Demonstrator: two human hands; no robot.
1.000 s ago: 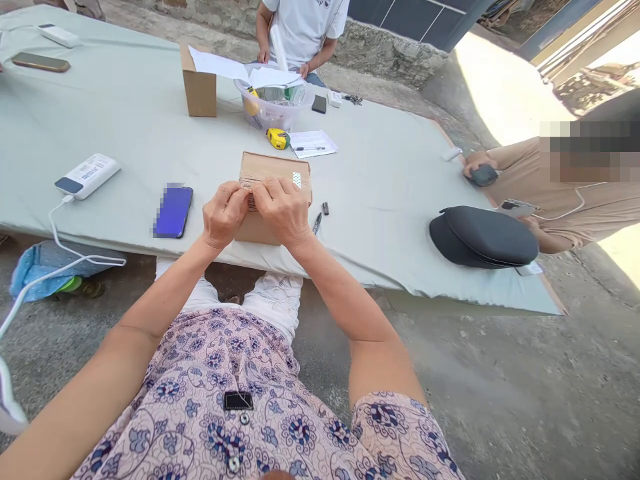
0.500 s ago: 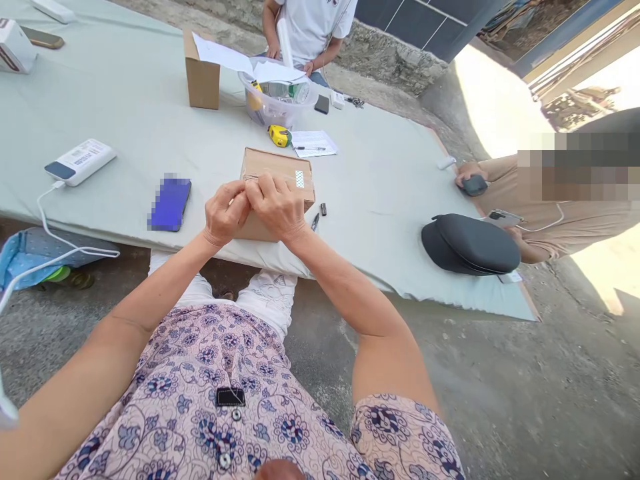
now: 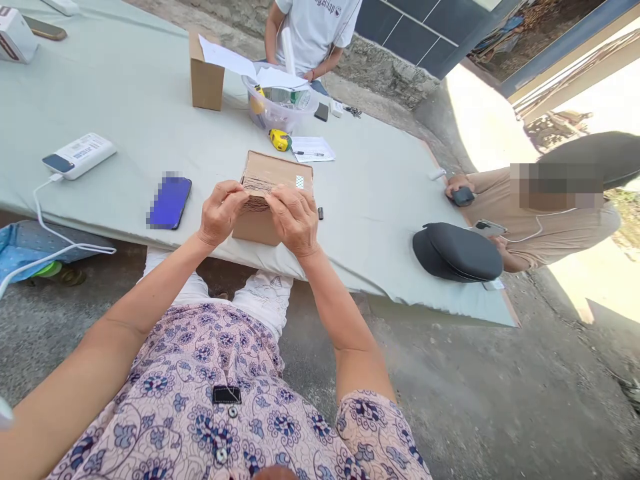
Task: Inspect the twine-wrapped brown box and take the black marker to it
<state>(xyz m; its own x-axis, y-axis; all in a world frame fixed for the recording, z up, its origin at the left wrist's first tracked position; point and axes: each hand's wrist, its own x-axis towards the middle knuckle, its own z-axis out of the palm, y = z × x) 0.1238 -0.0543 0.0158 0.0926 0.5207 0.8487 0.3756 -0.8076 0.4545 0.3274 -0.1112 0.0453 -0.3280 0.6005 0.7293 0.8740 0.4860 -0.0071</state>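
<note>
Cardboard box [image 3: 273, 193] at near edge of surface [image 3: 380, 193], right of blue phone [image 3: 171, 201]. Hands moved apart since half second ago: left hand [image 3: 220, 212] pinched on strip at box top, right hand [image 3: 296, 219] pressed on box. Strip seemingly peeled further.

The left hand [image 3: 220, 213] and right hand [image 3: 296, 220] covered the near edge of the cardboard box [image 3: 277, 175], so whatever the fingers pinched there could not be told. The phone [image 3: 170, 202] screen left of centre was blurred out. A white box [image 3: 16, 35] was cut by the upper left edge. The seated person [image 3: 540, 207] at the right had a blurred face. The pen [image 3: 320, 213] lay mostly behind the right hand.
</note>
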